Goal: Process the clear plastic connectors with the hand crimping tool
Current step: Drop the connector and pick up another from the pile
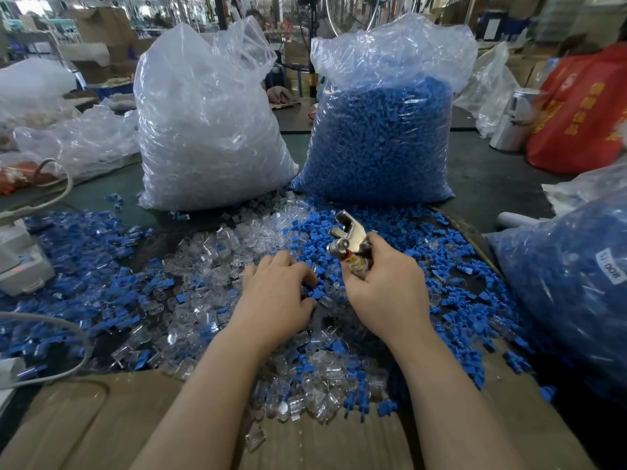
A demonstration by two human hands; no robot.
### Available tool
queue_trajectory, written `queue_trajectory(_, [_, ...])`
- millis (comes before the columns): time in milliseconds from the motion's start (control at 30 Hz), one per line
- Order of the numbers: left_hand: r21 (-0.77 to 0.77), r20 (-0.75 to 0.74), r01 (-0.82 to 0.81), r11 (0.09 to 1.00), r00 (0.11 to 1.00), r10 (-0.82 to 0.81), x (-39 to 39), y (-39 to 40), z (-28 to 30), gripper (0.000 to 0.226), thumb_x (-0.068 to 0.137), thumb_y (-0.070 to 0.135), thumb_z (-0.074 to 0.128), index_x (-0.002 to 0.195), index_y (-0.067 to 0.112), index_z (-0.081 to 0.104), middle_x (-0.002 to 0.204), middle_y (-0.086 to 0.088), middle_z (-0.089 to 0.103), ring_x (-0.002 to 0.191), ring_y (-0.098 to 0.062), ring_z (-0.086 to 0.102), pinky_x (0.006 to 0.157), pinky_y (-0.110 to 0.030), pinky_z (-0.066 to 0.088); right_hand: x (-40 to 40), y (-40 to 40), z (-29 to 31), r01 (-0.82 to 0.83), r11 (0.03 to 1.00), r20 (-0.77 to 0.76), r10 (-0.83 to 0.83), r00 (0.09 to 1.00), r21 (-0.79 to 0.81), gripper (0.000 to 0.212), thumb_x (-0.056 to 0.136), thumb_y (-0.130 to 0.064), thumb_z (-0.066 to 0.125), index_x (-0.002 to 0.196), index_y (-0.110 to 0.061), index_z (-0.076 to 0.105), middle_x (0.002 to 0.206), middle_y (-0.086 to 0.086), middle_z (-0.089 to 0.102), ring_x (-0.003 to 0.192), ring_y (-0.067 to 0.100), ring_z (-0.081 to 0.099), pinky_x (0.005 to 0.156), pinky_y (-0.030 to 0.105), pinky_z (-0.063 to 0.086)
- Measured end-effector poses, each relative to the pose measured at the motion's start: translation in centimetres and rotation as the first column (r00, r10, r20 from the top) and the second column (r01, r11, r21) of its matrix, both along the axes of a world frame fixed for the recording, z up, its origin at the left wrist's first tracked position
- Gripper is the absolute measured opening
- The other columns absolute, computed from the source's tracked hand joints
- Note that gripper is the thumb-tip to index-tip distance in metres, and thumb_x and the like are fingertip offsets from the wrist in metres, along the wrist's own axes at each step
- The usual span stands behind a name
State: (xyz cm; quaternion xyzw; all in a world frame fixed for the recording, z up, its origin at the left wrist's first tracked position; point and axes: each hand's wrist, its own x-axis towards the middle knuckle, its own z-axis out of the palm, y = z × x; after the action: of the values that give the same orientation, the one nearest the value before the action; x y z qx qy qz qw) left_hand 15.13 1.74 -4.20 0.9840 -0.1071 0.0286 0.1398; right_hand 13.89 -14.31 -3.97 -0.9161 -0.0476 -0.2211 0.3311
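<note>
Loose clear plastic connectors lie in a heap across the table's middle, mixed with small blue plastic parts. My right hand grips the metal hand crimping tool, its shiny jaws pointing up and away from me. My left hand lies palm down on the pile just left of the tool, fingers curled into the blue and clear pieces. What the fingertips hold is hidden.
A tall bag of clear connectors and a tall bag of blue parts stand behind the pile. Another bag of blue parts lies at right. Cardboard covers the near edge. A white device and cables sit at left.
</note>
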Motion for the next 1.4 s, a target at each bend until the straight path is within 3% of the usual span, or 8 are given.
queue_trajectory(300, [0.005,0.051,0.006,1.000,0.999,-0.006,-0.1,0.0,-0.3,0.015,0.091,0.046,0.062,0.104,0.041,0.061,0.104,0.013,0.040,0.113,-0.013,0.042,0.107,-0.040,0.026,-0.1,0.0,0.0,-0.002,1.000,0.004,0.002,1.000,-0.004,0.017,0.084,-0.027,0.066,0.080,-0.028,0.049,0.059,-0.010,0.053,0.053,0.007,0.048,0.045,0.022,0.024])
queue_trajectory(400, [-0.184,0.096,0.000,0.983,0.995,0.018,0.0,0.1,-0.1,0.009,0.088,0.037,0.069,0.089,0.041,0.060,0.095,0.020,0.051,0.101,-0.007,0.050,0.103,-0.040,0.032,0.0,-0.1,-0.1,-0.005,1.000,-0.001,0.005,1.000,0.023,0.020,0.084,-0.026,0.067,0.078,-0.031,0.048,0.058,-0.011,0.053,0.053,0.007,0.049,0.046,0.022,0.024])
queue_trajectory(500, [-0.436,0.079,-0.023,0.899,0.995,0.064,0.1,0.1,0.2,0.017,0.085,0.028,0.072,0.077,0.038,0.059,0.079,0.020,0.061,0.074,0.001,0.059,0.076,-0.027,0.050,0.1,-0.2,-0.1,-0.013,0.998,-0.010,0.014,1.000,0.057,0.019,0.084,-0.028,0.067,0.078,-0.031,0.050,0.057,-0.012,0.051,0.051,0.007,0.047,0.046,0.023,0.023])
queue_trajectory(633, [-0.475,0.047,-0.049,0.879,0.996,0.081,0.2,0.6,0.3,0.018,0.086,0.023,0.070,0.076,0.037,0.062,0.067,0.014,0.064,0.057,0.001,0.059,0.046,-0.013,0.043,0.1,-0.3,0.0,-0.025,0.997,-0.027,0.027,0.999,0.070,0.012,0.084,-0.029,0.068,0.084,-0.029,0.055,0.065,-0.012,0.057,0.058,0.008,0.052,0.048,0.029,0.033])
queue_trajectory(767, [-0.299,0.034,-0.090,0.950,0.994,0.105,0.4,1.1,0.5,0.018,0.089,0.021,0.065,0.084,0.037,0.069,0.076,0.018,0.066,0.056,0.002,0.060,0.050,-0.016,0.047,0.0,-0.1,0.1,-0.026,0.998,-0.029,0.028,0.999,0.062,0.009,0.084,-0.027,0.067,0.083,-0.024,0.059,0.068,-0.010,0.061,0.063,0.009,0.055,0.053,0.032,0.045])
queue_trajectory(1033, [-0.190,-0.010,-0.009,0.982,1.000,0.007,0.6,0.6,0.3,0.011,0.085,0.034,0.075,0.096,0.033,0.076,0.082,0.020,0.067,0.075,0.003,0.062,0.068,-0.016,0.047,0.1,-0.3,-0.1,-0.025,0.999,-0.037,0.027,0.999,0.037,0.010,0.084,-0.028,0.067,0.081,-0.026,0.057,0.063,-0.010,0.056,0.055,0.008,0.050,0.046,0.028,0.032])
queue_trajectory(1267, [-0.300,-0.010,-0.137,0.944,0.990,0.141,0.9,1.9,0.4,0.013,0.087,0.039,0.071,0.074,0.037,0.070,0.056,0.019,0.059,0.047,0.007,0.054,0.041,-0.007,0.034,0.5,0.3,-0.1,-0.140,0.966,-0.121,0.115,0.986,-0.219,0.024,0.078,-0.024,0.060,0.067,-0.029,0.040,0.068,-0.011,0.046,0.063,0.017,0.045,0.050,0.028,0.026])
queue_trajectory(1400, [-0.476,0.034,-0.271,0.837,0.945,0.326,1.0,3.2,0.4,0.020,0.092,0.040,0.065,0.089,0.024,0.077,0.041,0.012,0.052,0.036,0.000,0.049,0.035,-0.013,0.029,0.7,1.2,-0.3,-0.198,0.899,-0.113,0.167,0.980,-0.390,0.028,0.077,-0.025,0.061,0.068,-0.028,0.035,0.068,-0.011,0.036,0.064,0.018,0.040,0.061,0.032,0.026])
